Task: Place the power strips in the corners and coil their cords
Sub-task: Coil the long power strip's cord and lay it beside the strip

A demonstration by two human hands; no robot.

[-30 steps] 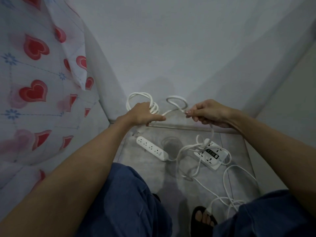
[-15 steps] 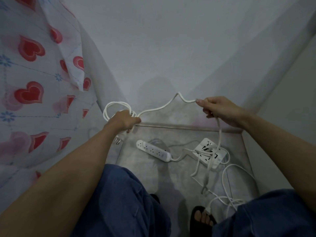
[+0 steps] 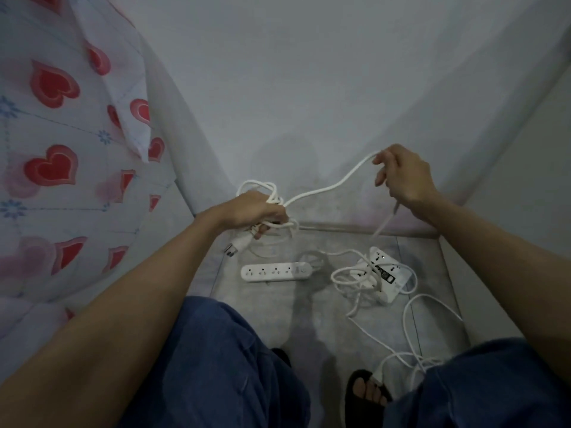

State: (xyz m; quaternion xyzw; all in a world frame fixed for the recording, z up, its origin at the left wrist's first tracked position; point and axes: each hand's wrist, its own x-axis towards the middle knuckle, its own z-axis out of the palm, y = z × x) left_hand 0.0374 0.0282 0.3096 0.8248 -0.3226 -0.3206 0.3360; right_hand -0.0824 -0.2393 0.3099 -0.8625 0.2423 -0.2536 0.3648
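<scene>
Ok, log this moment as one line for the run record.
step: coiling cord | left hand: holds coiled loops | right hand: feeds cord | long strip, square strip: on floor

Dim, bluish, grainy light; soft shadows on the floor (image 3: 309,310); wide-angle bending at edges.

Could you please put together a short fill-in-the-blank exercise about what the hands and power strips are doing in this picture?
1. The left hand holds a bundle of coiled white ____.
2. The long power strip lies flat on the ____.
3. The right hand lifts a stretch of cord that runs across to the ____ hand.
4. The curtain on the left is printed with red ____.

Missing words: cord; floor; left; hearts
</scene>
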